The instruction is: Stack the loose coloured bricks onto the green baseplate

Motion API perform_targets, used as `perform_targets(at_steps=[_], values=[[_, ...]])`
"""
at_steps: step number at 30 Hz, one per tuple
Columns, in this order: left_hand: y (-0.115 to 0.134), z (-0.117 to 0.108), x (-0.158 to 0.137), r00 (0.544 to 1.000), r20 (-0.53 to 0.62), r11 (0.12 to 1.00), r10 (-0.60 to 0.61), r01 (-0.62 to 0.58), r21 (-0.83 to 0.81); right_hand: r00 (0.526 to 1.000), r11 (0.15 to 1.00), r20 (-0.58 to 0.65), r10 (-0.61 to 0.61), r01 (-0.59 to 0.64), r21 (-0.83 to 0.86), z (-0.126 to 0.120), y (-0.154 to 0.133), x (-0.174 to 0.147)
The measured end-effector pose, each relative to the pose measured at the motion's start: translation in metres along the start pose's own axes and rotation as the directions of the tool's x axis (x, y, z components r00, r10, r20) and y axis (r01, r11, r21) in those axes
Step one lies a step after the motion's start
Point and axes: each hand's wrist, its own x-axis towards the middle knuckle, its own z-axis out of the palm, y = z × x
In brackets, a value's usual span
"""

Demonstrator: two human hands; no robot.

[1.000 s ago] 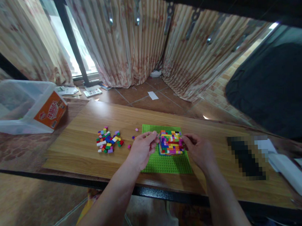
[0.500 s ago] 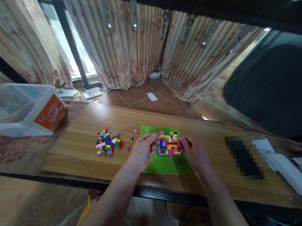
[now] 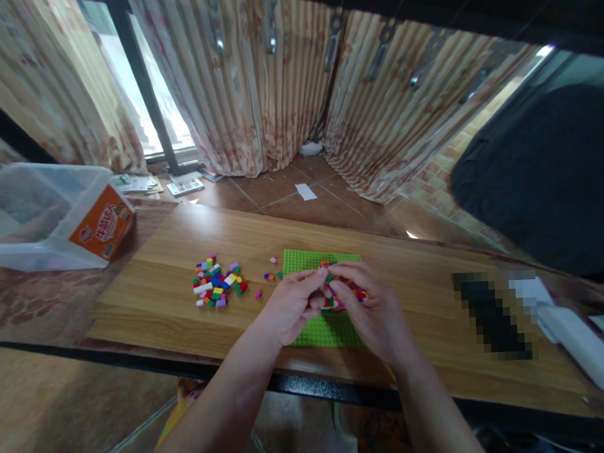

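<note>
On a green studded baseplate [image 3: 331, 333] stands a block built of many-coloured toy bricks [image 3: 335, 304], mostly covered by my hands. My left hand [image 3: 296, 301] is closed, its thumb and fingers pinched at the block's left side. My right hand [image 3: 370, 309] reaches over the block, thumb and index finger curved in to meet the left fingertips. Between the fingertips of both hands shows a small green brick [image 3: 329, 278], partly hidden. Left of the plate lie a few loose bricks [image 3: 269, 276] and a scattered pile of bricks [image 3: 217, 283].
A clear plastic bin [image 3: 92, 172] with an orange label is at the far left. A blurred-out dark object [image 3: 493, 318] and a white object [image 3: 580, 348] lie on the right of the wooden table [image 3: 176, 325]. Curtains [image 3: 227, 109] hang behind.
My right hand has moved left from the block's right side, over its top, to the left fingertips. The block is now mostly covered. Another green brick shows beside the plate's left edge.
</note>
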Motion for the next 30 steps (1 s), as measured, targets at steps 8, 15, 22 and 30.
perform_targets(at_steps=[8,15,22,30], values=[[0.0,-0.001,-0.002,1.0,0.029,0.999,-0.01,0.009,0.039,0.997,0.999,-0.074,0.028,-0.026,0.022,-0.006,0.005,0.0],[0.006,-0.007,0.002,0.978,-0.199,0.995,0.066,-0.08,-0.063,0.935,0.942,-0.119,0.334,-0.333,0.031,-0.052,0.04,-0.001],[0.006,-0.005,0.003,0.966,-0.257,0.995,0.038,-0.059,-0.075,0.901,0.902,0.036,0.432,-0.432,-0.016,-0.053,0.046,-0.003],[0.008,-0.005,0.003,0.961,-0.273,0.996,0.045,-0.063,-0.058,0.902,0.903,0.06,0.428,-0.423,-0.081,-0.056,0.042,-0.002]])
